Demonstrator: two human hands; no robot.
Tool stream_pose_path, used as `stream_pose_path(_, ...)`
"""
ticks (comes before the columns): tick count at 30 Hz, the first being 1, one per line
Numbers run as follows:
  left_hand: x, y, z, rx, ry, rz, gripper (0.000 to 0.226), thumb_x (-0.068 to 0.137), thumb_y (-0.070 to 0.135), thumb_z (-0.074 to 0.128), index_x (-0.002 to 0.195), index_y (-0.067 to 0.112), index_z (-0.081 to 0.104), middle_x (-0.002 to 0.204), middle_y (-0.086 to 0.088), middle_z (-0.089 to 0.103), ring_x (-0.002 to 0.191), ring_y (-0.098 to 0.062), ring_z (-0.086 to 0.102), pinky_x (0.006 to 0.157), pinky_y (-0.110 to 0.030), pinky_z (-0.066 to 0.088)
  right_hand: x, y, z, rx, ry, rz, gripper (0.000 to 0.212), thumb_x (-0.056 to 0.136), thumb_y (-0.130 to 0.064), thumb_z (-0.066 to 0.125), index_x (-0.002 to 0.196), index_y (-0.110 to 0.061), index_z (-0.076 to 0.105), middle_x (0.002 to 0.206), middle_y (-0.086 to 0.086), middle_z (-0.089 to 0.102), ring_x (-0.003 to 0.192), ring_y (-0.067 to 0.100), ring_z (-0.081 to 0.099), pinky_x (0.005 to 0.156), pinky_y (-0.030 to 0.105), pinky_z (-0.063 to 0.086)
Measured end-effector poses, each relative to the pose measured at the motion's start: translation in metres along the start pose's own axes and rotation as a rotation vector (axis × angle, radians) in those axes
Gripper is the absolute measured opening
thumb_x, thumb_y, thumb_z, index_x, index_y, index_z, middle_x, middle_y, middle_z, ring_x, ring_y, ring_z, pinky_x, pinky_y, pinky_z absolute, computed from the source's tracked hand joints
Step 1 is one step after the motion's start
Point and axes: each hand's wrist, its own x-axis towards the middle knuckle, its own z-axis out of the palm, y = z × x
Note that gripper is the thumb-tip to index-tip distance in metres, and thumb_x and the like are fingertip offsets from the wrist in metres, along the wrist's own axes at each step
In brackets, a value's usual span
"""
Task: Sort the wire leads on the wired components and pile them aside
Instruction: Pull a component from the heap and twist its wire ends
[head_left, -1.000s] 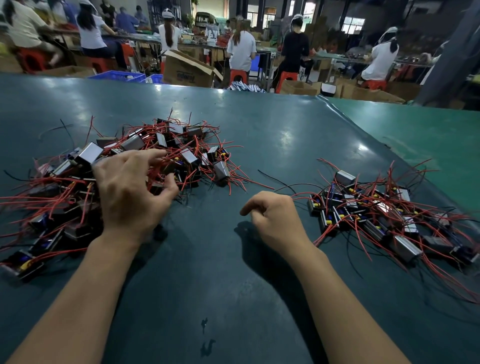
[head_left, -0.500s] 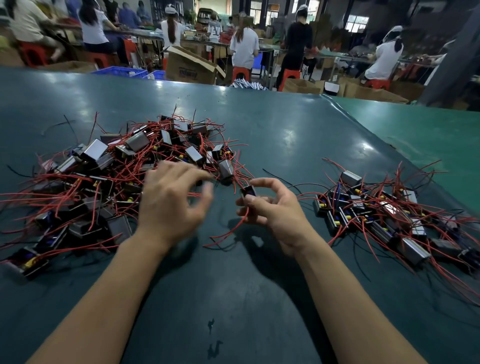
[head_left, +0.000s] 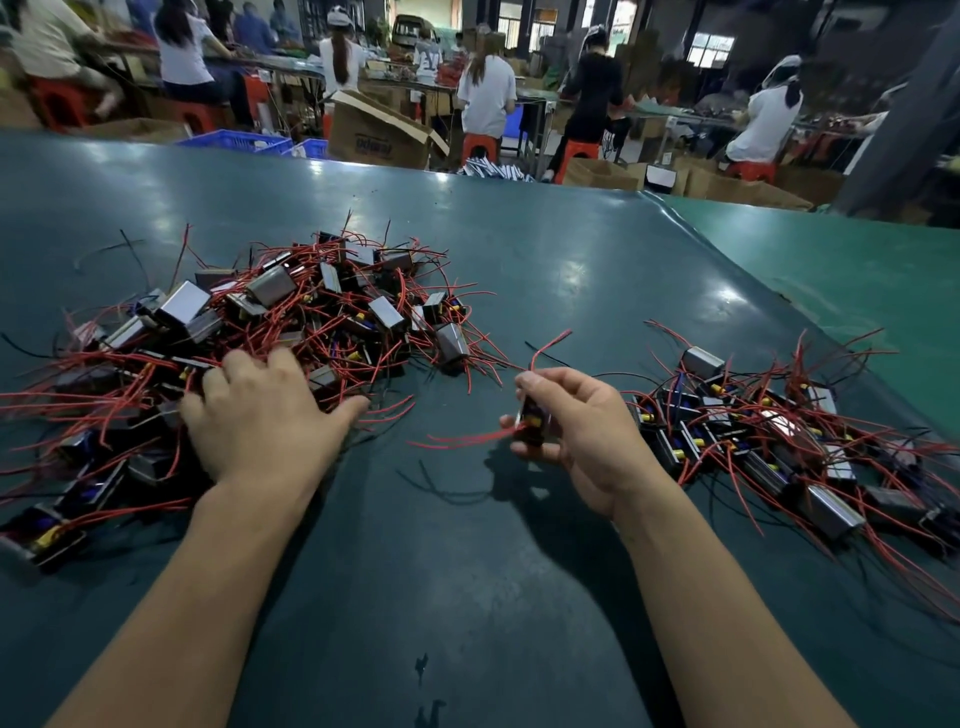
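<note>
The right hand (head_left: 582, 436) pinches one small wired component (head_left: 535, 421), its red leads (head_left: 457, 440) trailing leftward. The sorted pile (head_left: 769, 431) lies just to its right, by the desk's right edge. The left hand (head_left: 265, 415), fingers spread, rests on the unsorted heap (head_left: 291, 322) at the left.

Two hands are in view: the left hand (head_left: 260, 415) at 9 o'clock and the right hand (head_left: 576, 431) at 3 o'clock from the middle. One component (head_left: 532, 423) is held in the right hand. There are two heaps of wired components: the big heap (head_left: 291, 322) at 10 o'clock, the smaller heap (head_left: 769, 431) at 3 o'clock; the pieces inside are too tangled to count exactly. Two green table surfaces meet: the dark table (head_left: 519, 260) and the lighter table (head_left: 857, 270) at 2 o'clock.
</note>
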Motion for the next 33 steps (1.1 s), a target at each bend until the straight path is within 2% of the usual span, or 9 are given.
stream_pose_path(2,-0.002,0.002,-0.001,-0.027,-0.060,0.038,0.062,0.077,0.063,0.067,0.108,0.009,0.065,0.108,-0.020,0.059,0.101,-0.040,0.056,0.085,-0.045,0.046,0.000,0.003,0.000,-0.078,-0.023,-0.016,0.007,0.091,-0.017,0.066,0.088,-0.013,0.062,0.083,0.005,0.064,0.065,0.021,0.071,0.043,0.024,0.049)
stream_pose_path(5,-0.004,0.005,-0.001,-0.308,-0.086,0.106,0.046,0.081,0.034,0.076,0.119,0.010,0.064,0.118,-0.016,0.054,0.102,-0.038,0.058,0.088,-0.046,0.047,-0.002,0.004,0.002,-0.130,-0.026,-0.011,0.006,0.092,-0.018,0.065,0.087,-0.014,0.063,0.082,0.003,0.067,0.063,0.020,0.071,0.041,0.023,0.047)
stream_pose_path(9,-0.004,0.006,-0.006,-0.773,-0.086,0.215,0.059,0.077,0.000,0.074,0.132,0.015,0.057,0.121,-0.007,0.058,0.092,-0.021,0.065,0.091,-0.041,0.055,-0.001,0.003,0.003,-0.158,-0.007,-0.023,0.007,0.092,-0.017,0.065,0.089,-0.011,0.064,0.080,0.001,0.068,0.059,0.017,0.069,0.040,0.022,0.047)
stream_pose_path(11,-0.004,0.008,-0.005,-0.825,-0.118,0.184,0.065,0.077,0.001,0.073,0.137,0.016,0.051,0.112,-0.004,0.064,0.089,-0.018,0.066,0.087,-0.036,0.056,-0.002,0.002,0.003,-0.163,0.000,-0.027,0.008,0.092,-0.017,0.064,0.090,-0.009,0.064,0.078,0.001,0.068,0.057,0.016,0.068,0.039,0.021,0.046)
stream_pose_path(15,-0.006,0.008,0.006,-0.531,-0.212,0.200,0.064,0.079,0.012,0.072,0.138,0.019,0.047,0.117,-0.001,0.065,0.101,-0.029,0.061,0.089,-0.042,0.048,-0.002,0.002,0.002,-0.151,0.001,0.004,0.011,0.092,-0.019,0.065,0.087,-0.010,0.064,0.075,0.000,0.068,0.056,0.017,0.068,0.040,0.023,0.047)
stream_pose_path(21,-0.002,0.004,0.007,-0.533,-0.084,0.346,0.060,0.077,0.020,0.078,0.132,0.024,0.056,0.102,0.006,0.068,0.098,-0.025,0.052,0.090,-0.043,0.044,0.001,0.007,0.002,-0.277,-0.008,-0.007,0.021,0.094,-0.024,0.062,0.075,-0.015,0.062,0.077,0.002,0.069,0.059,0.016,0.068,0.046,0.026,0.050)
stream_pose_path(25,-0.007,0.010,0.002,-0.631,-0.033,0.502,0.052,0.071,0.021,0.082,0.120,0.022,0.064,0.092,0.013,0.068,0.088,-0.020,0.050,0.087,-0.042,0.042,0.001,0.010,0.006,-0.271,-0.063,0.029,0.018,0.097,-0.023,0.058,0.082,-0.012,0.058,0.083,0.003,0.069,0.056,0.020,0.067,0.045,0.027,0.050)
stream_pose_path(29,-0.005,0.009,0.002,-0.676,-0.086,0.537,0.046,0.074,0.018,0.080,0.117,0.025,0.066,0.096,0.013,0.069,0.094,-0.018,0.056,0.092,-0.041,0.043,-0.001,0.016,0.010,-0.304,-0.139,0.050,0.013,0.094,-0.021,0.063,0.094,-0.011,0.054,0.095,0.014,0.065,0.062,0.023,0.069,0.037,0.022,0.044)
stream_pose_path(33,-0.011,0.014,0.001,-1.045,-0.386,0.563,0.048,0.079,-0.005,0.074,0.114,0.026,0.065,0.095,0.011,0.074,0.089,-0.006,0.070,0.087,-0.025,0.055,-0.003,0.022,0.018,-0.338,-0.160,-0.067,0.024,0.083,-0.019,0.076,0.096,-0.018,0.055,0.108,0.010,0.069,0.088,0.020,0.066,0.050,0.027,0.052)
